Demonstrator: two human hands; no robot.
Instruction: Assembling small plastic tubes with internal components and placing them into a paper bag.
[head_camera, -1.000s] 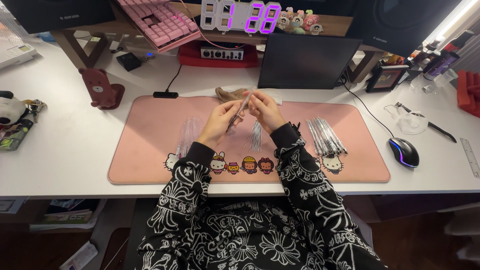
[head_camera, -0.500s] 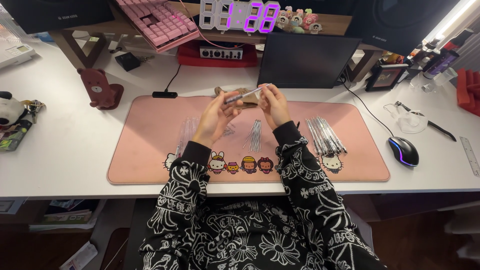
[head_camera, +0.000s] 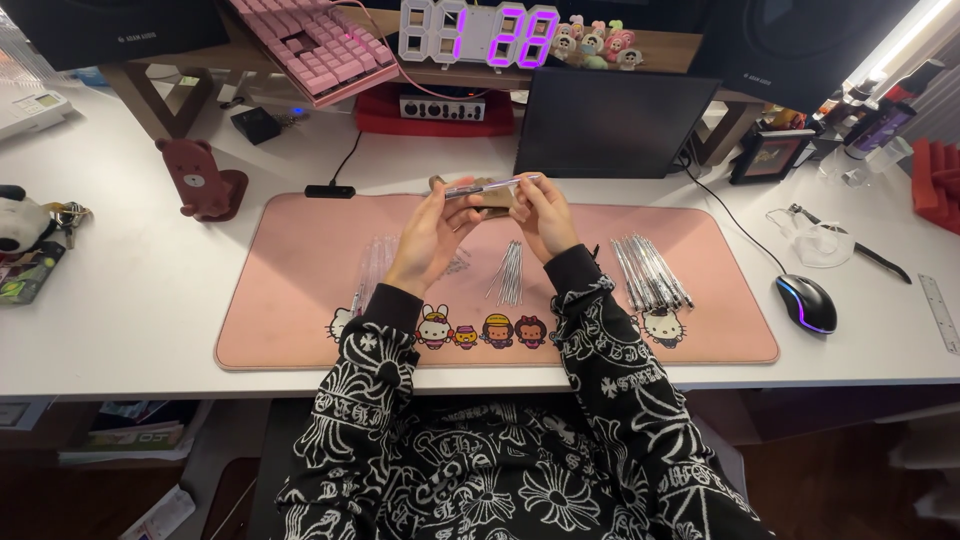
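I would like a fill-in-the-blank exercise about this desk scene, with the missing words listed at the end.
1. Both hands, left hand and right hand, hold one thin clear pen above the ____ desk mat.
2. The computer mouse lies to the ____ of the mat.
3. The pink keyboard rests on the shelf, left of the digital ____.
4. The bundle of pens lies on the mat's ____ side.

Missing words: pink; right; clock; right

Glossy clear plastic pen over a matt pink cloth-like desk mat on a smooth white desk.

Left hand and right hand raised, fingers pinched
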